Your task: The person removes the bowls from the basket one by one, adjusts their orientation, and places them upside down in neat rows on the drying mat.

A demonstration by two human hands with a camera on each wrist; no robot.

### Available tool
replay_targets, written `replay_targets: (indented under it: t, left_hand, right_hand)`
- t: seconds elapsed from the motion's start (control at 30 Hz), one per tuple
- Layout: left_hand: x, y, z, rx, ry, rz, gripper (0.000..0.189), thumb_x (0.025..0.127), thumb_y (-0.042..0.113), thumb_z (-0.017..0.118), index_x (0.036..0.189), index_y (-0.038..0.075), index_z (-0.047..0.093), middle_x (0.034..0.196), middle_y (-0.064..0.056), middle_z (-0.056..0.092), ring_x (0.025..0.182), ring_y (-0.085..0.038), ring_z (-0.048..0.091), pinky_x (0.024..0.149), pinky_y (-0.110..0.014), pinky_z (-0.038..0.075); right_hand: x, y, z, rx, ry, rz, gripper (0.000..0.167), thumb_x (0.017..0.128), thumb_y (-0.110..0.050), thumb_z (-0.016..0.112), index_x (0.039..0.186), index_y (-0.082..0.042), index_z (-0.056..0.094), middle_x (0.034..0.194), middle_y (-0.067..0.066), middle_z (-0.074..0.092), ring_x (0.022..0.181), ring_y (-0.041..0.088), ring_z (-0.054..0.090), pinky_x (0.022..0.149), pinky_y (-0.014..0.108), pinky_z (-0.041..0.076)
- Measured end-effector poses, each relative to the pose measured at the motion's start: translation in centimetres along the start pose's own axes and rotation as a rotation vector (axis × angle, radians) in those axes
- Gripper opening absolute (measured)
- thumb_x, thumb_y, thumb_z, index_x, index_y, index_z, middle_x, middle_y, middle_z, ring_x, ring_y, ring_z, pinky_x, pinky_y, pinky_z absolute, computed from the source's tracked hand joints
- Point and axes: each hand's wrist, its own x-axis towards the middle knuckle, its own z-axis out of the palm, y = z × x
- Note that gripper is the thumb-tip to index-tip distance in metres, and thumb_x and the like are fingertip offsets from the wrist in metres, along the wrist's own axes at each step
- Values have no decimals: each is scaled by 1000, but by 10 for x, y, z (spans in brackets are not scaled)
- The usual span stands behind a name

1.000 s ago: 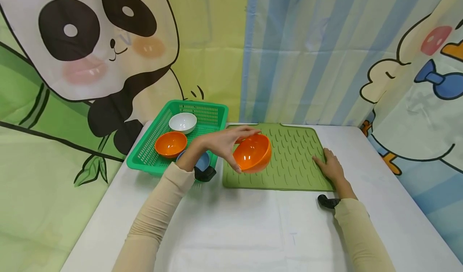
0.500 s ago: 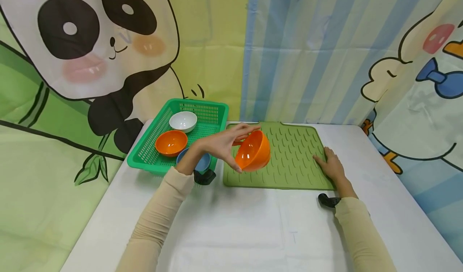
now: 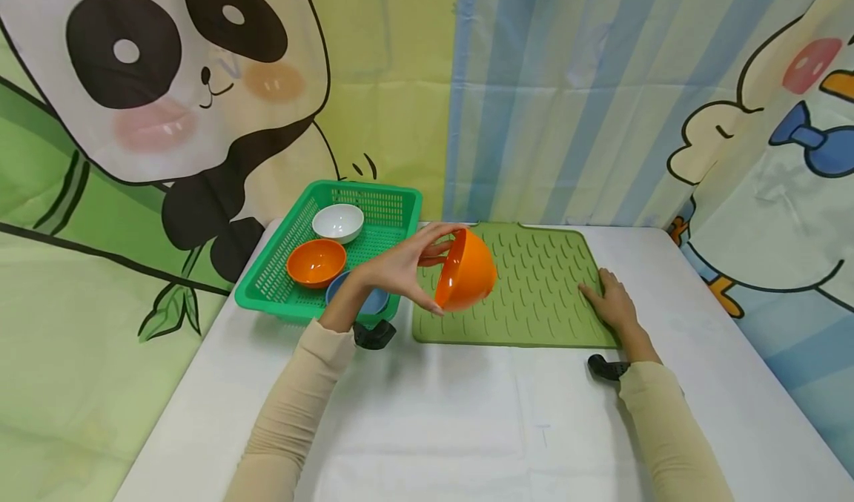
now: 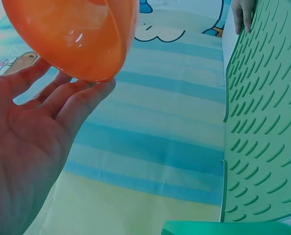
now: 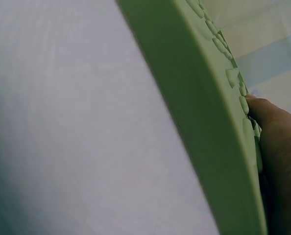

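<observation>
My left hand (image 3: 403, 265) grips an orange bowl (image 3: 472, 273) by its rim, thumb below and fingers above. The bowl hangs over the left part of a green ridged mat (image 3: 540, 287), tipped on its side with its mouth turned down toward the palm. Fingertips meet the bowl's rim (image 4: 94, 78) in the left wrist view. Relaxed, my right hand (image 3: 614, 308) rests at the mat's right edge. In the right wrist view only its thumb side (image 5: 280, 132) shows, against the mat's edge (image 5: 199, 107).
Left of the mat stands a green slotted basket (image 3: 394, 202) holding a white bowl (image 3: 338, 224), another orange bowl (image 3: 316, 263) and a blue bowl (image 3: 376, 303), partly hidden by my left wrist. Printed curtains (image 3: 527, 101) rise behind the white table (image 3: 467, 413).
My left hand has turned the orange bowl, its mouth swinging from facing up and left to left and down, and raised it slightly. The right hand stays on the mat's edge.
</observation>
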Motion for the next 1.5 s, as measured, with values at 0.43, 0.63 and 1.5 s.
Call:
replay_targets:
  t: [0.43,0.63,1.5]
  left_hand:
    - [-3,-1,6,76,82,27,105,59,-1,85,142,-6,20,140,-20,27,129,-35,34,99,-47,35]
    - [-6,-2,9,64,126,42,105,59,-1,85,142,-7,20,141,-21,28,126,-37,38,98,-50,36]
    - [-5,0,30,-15,224,155,111,55,-1,85,139,-10,12,141,-29,18,122,-41,40,101,-49,33]
  right_hand:
    - [-2,0,0,6,4,7,79,95,-43,45,142,12,14,143,34,15,132,47,11,105,58,11]
    - [-2,1,1,9,-2,8,79,95,-44,44,142,13,13,143,35,14,132,48,10,105,58,11]
    - [1,-3,-2,9,-25,20,79,96,-43,43,142,13,12,143,36,12,133,48,9,106,57,8]
